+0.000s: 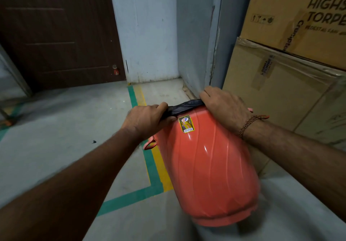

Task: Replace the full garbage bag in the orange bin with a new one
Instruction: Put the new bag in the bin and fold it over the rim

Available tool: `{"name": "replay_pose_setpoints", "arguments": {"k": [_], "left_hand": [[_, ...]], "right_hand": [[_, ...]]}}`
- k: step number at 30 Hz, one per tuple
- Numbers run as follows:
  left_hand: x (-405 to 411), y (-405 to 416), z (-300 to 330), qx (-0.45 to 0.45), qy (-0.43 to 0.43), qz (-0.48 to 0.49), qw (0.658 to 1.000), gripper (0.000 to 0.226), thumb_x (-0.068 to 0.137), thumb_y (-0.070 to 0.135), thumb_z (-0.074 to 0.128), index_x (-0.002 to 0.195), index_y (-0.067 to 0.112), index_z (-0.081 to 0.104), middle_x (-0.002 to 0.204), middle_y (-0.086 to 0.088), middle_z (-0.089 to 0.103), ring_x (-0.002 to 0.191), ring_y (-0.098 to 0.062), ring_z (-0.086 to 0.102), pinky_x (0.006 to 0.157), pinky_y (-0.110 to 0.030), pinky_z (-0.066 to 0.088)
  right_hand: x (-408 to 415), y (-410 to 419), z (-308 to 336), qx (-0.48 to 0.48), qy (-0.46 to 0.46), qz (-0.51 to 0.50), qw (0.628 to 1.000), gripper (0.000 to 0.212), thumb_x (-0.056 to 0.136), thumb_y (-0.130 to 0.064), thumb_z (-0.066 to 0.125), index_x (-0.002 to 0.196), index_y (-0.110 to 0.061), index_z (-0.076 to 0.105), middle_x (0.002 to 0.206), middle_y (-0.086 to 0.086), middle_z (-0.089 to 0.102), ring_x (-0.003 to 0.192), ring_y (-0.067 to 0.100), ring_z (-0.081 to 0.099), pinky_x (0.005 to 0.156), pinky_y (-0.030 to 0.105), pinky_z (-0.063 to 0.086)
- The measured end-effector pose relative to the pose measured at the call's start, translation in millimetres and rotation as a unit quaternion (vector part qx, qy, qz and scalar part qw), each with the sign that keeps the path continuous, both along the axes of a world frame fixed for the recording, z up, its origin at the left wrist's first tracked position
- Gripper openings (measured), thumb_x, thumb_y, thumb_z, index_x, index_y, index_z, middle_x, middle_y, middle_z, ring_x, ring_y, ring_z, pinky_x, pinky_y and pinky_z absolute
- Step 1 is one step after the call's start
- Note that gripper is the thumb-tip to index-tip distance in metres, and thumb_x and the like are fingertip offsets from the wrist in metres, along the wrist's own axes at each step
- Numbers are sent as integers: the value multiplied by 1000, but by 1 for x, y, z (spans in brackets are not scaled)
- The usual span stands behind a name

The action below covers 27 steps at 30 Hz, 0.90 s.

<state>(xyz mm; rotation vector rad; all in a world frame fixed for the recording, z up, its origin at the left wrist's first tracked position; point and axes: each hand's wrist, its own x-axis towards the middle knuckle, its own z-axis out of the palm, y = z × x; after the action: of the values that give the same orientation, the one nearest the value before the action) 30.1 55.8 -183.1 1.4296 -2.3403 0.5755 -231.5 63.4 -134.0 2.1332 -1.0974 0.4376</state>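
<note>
The orange bin [209,165] is tilted away from me, its base near me and its mouth pointing at the far wall. A black garbage bag [184,106] is folded over its rim; only a strip shows between my hands. My left hand [148,121] grips the bag and rim on the left side. My right hand [222,107], with a bead bracelet at the wrist, curls over the bag and rim on the right side. The bin's inside is hidden. A small sticker [186,123] sits just below the rim.
Stacked cardboard boxes [292,62] stand close on the right, touching distance from the bin. A grey wall corner [198,44] is just beyond the bin. A dark brown door [60,31] is at the far left. Green and yellow floor tape [153,154] runs under the bin.
</note>
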Motion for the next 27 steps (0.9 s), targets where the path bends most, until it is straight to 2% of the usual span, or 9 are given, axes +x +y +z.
{"name": "replay_pose_setpoints", "arguments": {"k": [4,8,11,14,16,19,22,25,27], "left_hand": [[2,-3,-3,12,-24,49,998,60,94,75,25,111,26,56,93,0,71,81,-31,71,54,-33,41],[-3,0,-1,62,42,81,994,49,92,66,45,110,22,57,93,-10,73,87,-36,67,70,-37,42],[-12,0,8,-20,43,86,995,46,80,62,53,103,22,60,89,-4,72,80,-30,65,84,-40,39],[-20,-3,16,-33,-11,47,998,52,73,54,57,116,25,64,107,1,70,102,-27,59,91,-43,34],[-24,-3,20,-18,-22,18,999,42,79,49,59,114,27,67,98,2,73,106,-26,60,99,-46,27],[-32,1,18,-56,-69,7,996,21,87,42,62,91,23,69,75,-1,72,82,-27,67,101,-46,25],[-38,2,18,-61,-78,9,995,15,89,34,61,81,21,64,70,-3,72,65,-28,65,97,-42,27],[-39,1,17,-66,-84,12,994,15,88,30,59,77,20,61,68,-4,71,58,-28,62,93,-40,28],[-39,1,17,-66,-93,14,993,14,86,28,60,75,20,60,65,-5,70,55,-29,61,92,-40,29]], "right_hand": [[-5,-1,-2,10,-2,13,1000,31,89,-6,65,109,-12,41,88,10,58,74,29,59,51,37,45],[-6,0,0,36,7,4,999,8,96,-11,45,99,-12,52,89,12,56,77,32,59,56,41,46],[-6,-1,-3,27,10,0,1000,9,95,-9,45,95,-12,53,87,12,55,74,33,57,54,42,45],[-9,-1,-6,20,6,6,1000,8,96,-5,49,102,-10,51,86,13,55,73,32,56,55,43,46],[-13,0,-5,25,11,-5,1000,10,96,-7,45,103,-10,53,86,12,56,74,31,57,55,42,46],[-18,2,0,66,8,-46,997,11,94,-9,48,96,-10,58,92,12,57,81,33,60,58,41,47],[-21,5,10,145,-34,-80,986,23,82,-11,61,105,-13,62,101,9,58,95,33,61,70,41,53],[-15,14,26,136,-13,-74,988,53,78,-40,59,125,-15,61,116,4,60,115,30,53,93,44,49],[0,21,34,109,-9,-37,993,64,88,-56,52,139,-18,55,123,2,63,119,29,51,97,45,46]]}}
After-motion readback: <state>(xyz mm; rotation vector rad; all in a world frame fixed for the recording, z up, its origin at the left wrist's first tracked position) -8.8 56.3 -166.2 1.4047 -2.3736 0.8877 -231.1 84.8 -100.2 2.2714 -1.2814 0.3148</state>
